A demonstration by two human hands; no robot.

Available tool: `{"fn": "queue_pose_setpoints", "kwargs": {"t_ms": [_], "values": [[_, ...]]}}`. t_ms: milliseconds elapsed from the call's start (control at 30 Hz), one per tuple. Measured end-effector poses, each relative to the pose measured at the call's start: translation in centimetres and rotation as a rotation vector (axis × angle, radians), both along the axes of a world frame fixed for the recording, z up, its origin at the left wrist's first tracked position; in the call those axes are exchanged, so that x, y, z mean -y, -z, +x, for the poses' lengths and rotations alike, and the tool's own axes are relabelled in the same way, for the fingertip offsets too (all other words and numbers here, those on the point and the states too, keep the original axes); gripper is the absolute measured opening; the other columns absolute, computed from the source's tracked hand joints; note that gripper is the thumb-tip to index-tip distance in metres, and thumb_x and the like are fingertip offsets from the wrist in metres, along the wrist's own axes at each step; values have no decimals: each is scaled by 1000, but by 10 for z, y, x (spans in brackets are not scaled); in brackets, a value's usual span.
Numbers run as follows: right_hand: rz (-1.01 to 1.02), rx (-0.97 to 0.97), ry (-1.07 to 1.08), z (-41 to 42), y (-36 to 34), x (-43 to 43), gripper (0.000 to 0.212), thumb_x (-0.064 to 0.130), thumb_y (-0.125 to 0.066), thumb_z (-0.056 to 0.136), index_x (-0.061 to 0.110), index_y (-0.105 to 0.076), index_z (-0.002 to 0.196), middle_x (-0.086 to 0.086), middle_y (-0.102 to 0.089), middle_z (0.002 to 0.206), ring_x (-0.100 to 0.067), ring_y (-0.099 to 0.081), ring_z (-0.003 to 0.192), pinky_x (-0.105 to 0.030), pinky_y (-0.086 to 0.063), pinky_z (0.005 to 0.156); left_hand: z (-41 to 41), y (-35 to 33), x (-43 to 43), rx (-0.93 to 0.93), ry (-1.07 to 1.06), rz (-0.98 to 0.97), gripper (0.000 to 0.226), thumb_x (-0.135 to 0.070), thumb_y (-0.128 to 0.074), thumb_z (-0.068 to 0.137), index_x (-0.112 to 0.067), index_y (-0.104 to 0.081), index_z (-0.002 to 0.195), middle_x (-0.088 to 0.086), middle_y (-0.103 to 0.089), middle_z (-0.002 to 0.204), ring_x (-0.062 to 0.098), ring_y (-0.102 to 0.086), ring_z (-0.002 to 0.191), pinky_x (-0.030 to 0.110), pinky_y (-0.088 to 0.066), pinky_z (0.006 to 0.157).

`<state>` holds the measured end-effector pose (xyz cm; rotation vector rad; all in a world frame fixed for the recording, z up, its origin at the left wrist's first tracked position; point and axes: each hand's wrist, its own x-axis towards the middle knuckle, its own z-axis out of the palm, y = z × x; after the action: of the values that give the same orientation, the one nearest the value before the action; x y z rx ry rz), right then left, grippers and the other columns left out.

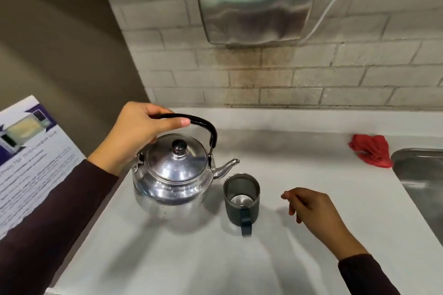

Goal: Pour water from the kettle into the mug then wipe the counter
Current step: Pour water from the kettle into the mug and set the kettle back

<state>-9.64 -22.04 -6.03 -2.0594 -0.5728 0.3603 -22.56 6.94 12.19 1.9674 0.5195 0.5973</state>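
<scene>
A shiny metal kettle [171, 178] is sitting upright on the white counter [167, 258], lid on, its spout [226, 166] pointing right toward the mug [241, 200]. The left hand [136, 133] is wrapping around the kettle's black handle [191, 122] from the left side, fingers curled over the bar and thumb lying along its top, gripping it. The dark mug is standing just right of the kettle, below the spout tip, its own handle facing the person and its metal inside showing. Whether the kettle's base is resting on the counter or just lifting cannot be told. The right hand [316, 213] is hovering to the right of the mug, near it but apart, fingers loosely curled and holding nothing. A crumpled red cloth [370, 149] is lying well to the right of the kettle, toward the back, just beside the rim of a steel sink [417, 175]. A printed notice [31, 151] is leaning left of the kettle, and a steel dispenser [256, 0] is hanging on the tiled wall above it.
</scene>
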Motion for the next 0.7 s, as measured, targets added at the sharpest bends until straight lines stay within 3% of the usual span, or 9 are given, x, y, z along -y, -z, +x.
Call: {"fn": "queue_pose_setpoints", "kwargs": {"t_ms": [100,233,433,700], "values": [[-30,7,-21,-7,3,-4,21,28,-56,92,24,-70,76,-1,-67,61,-3,-56,46,-7,-44,47,-11,8,0,-50,-10,51,27,-46,-82,43,-27,-76,62,-9,-65,48,-2,-50,40,9,-39,42],[-61,16,-45,-14,5,-10,21,29,-55,92,25,-70,77,0,-67,61,-3,-57,46,-10,-43,48,-19,20,-1,-111,3,107,14,-32,-85,56,-27,-74,63,-15,-65,46,-5,-51,39,4,-37,42],[-86,38,-51,-18,5,-13,21,30,-54,92,28,-69,77,4,-67,60,-4,-57,46,-16,-42,53,-21,26,-1,-201,-4,186,29,-50,-83,48,-28,-76,65,-9,-71,58,-3,-56,47,6,-41,44],[-104,48,-44,-22,5,-12,21,31,-54,92,25,-70,79,2,-67,61,-4,-58,50,-17,-43,56,-18,22,-1,-257,18,310,19,-41,-84,58,-26,-75,66,-18,-62,44,-4,-52,39,6,-34,38]]}}
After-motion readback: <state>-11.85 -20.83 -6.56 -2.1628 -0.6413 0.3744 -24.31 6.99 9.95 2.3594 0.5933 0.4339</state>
